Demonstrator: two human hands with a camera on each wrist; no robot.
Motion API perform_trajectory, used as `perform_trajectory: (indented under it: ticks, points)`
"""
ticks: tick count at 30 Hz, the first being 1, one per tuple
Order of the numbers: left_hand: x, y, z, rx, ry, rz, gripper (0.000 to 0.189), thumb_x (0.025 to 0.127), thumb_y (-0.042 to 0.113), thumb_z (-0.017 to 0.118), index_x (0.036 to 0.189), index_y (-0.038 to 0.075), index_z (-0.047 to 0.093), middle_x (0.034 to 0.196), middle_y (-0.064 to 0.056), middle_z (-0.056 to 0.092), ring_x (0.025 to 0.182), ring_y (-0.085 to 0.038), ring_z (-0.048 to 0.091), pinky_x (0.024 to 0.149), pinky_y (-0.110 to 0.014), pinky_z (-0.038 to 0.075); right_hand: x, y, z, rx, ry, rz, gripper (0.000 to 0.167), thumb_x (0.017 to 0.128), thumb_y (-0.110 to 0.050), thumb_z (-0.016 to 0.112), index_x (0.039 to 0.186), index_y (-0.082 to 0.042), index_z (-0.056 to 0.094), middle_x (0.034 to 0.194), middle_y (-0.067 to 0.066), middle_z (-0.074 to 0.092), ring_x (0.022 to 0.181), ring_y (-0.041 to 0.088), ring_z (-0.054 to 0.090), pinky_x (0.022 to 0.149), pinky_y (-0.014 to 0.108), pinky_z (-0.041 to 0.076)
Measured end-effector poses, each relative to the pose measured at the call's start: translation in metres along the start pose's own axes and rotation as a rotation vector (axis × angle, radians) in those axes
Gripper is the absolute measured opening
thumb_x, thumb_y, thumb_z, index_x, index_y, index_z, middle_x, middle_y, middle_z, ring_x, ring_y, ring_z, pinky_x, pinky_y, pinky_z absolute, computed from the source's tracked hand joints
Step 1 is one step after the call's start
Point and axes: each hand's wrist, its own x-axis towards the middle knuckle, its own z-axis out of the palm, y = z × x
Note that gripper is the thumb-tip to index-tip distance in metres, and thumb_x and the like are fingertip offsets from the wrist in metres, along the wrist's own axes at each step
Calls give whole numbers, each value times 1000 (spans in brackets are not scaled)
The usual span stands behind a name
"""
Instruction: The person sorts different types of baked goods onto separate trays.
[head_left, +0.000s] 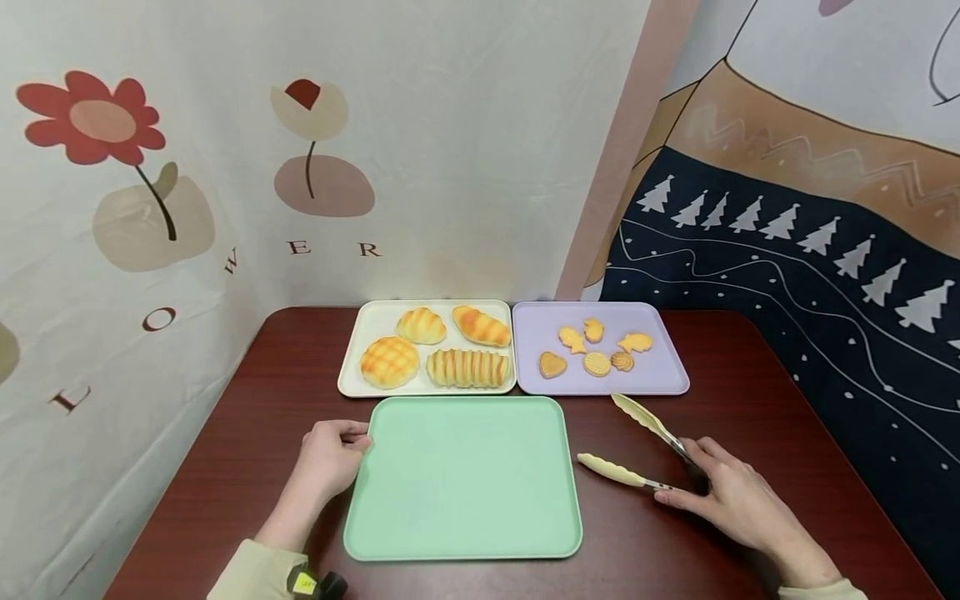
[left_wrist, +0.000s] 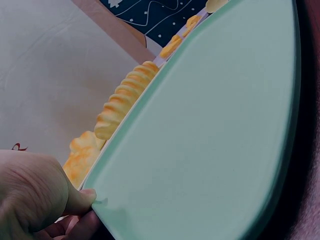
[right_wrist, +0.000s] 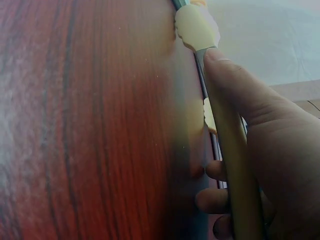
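At its left edge, a green tray [head_left: 465, 483] is pinched by my left hand [head_left: 330, 458], with the thumb over the rim in the left wrist view. Nothing lies on this tray. My right hand [head_left: 738, 500] grips a pair of tongs [head_left: 611, 470] with cream-coloured tips, to the right of the green tray. The tongs' two arms are spread apart, with nothing between the tips, which point left and away from me. In the right wrist view, the thumb lies along one arm of the tongs [right_wrist: 232, 165], and the fingers curl around the other side.
Behind the green tray, a white tray [head_left: 348, 379] carries several bread pieces, including a ridged loaf [head_left: 468, 368] and a round bun [head_left: 389, 362]. Beside it, a lavender tray [head_left: 660, 379] bears several small biscuits, one heart-shaped [head_left: 552, 364]. All stand on a dark red wooden table [head_left: 262, 400] against curtains.
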Motion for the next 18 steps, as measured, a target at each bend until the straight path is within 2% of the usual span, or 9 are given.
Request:
perform_trajectory:
  ticks: [3,7,18]
  points:
    - [0,0,0,1,0,3,24,98,5,70,118,-5,77,98,-7,77,87,-24,72,68,-35,55,1,0,0,-42,-1,-3,101,81,-81,72,141,0,64,114,5,60,82,18,58,69,44,54]
    - [1,-1,0,1,1,6,23,98,5,70,117,-5,77,98,-7,77,87,-23,72,69,-35,55,0,1,0,-103,7,-16,99,81,-83,70,140,-4,66,108,2,59,72,16,52,60,40,49]
    - [1,0,0,-1,-1,10,23,98,5,70,117,-6,77,97,-7,77,85,-22,71,68,-34,55,0,4,5,-147,58,-46,94,79,-84,70,135,-9,70,101,-2,55,67,12,45,55,34,42]
